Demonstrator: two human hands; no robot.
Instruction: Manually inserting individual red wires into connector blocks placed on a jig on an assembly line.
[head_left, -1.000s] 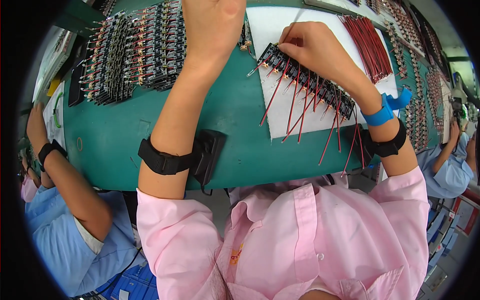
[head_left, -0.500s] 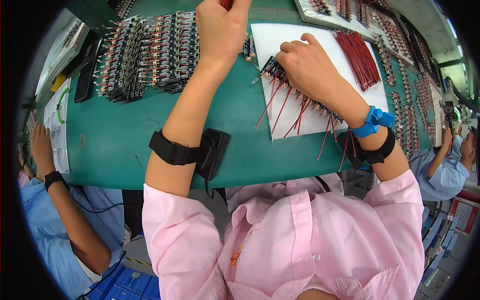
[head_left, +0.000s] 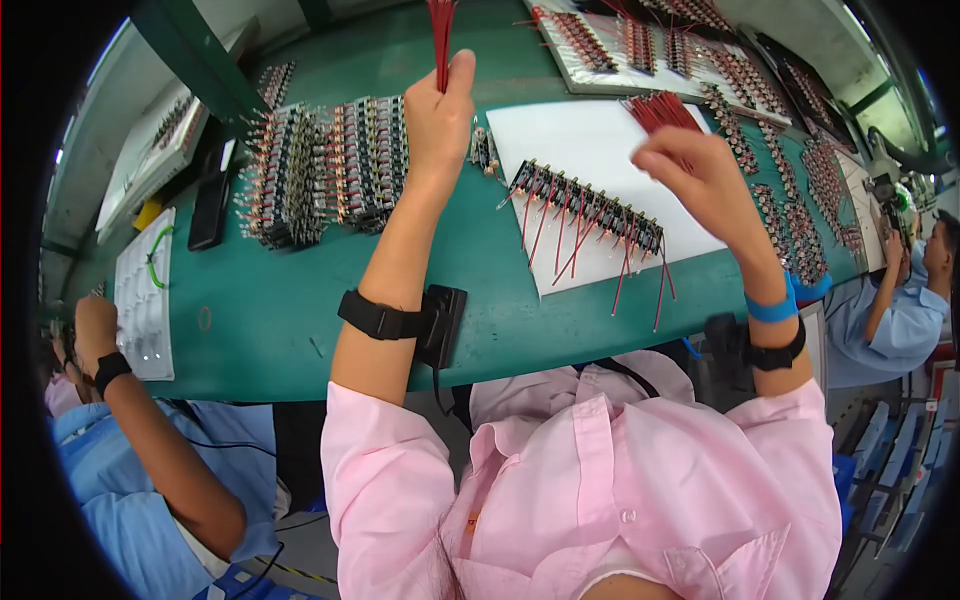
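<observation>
My left hand [head_left: 441,118] is raised over the green bench and grips a bundle of red wires [head_left: 440,38] that stands upright from its fist. My right hand [head_left: 692,172] hovers over the white sheet [head_left: 590,150], fingers curled, just above a row of small black components [head_left: 585,205] with red wires trailing from them. Whether the right hand holds a wire I cannot tell. A loose pile of red wires [head_left: 660,108] lies on the sheet behind the right hand. Both wrists wear black straps; the right also has a blue band.
Stacks of wired components [head_left: 325,165] sit at the left of the green bench [head_left: 260,320]. Trays of more parts [head_left: 690,50] line the far right. A white tray [head_left: 145,290] lies at the left edge. Co-workers in blue sit at the left [head_left: 150,470] and right [head_left: 900,300].
My left hand has lifted up with the red wire bundle. My right hand has risen off the component row and moved right, away from the wires it touched.
</observation>
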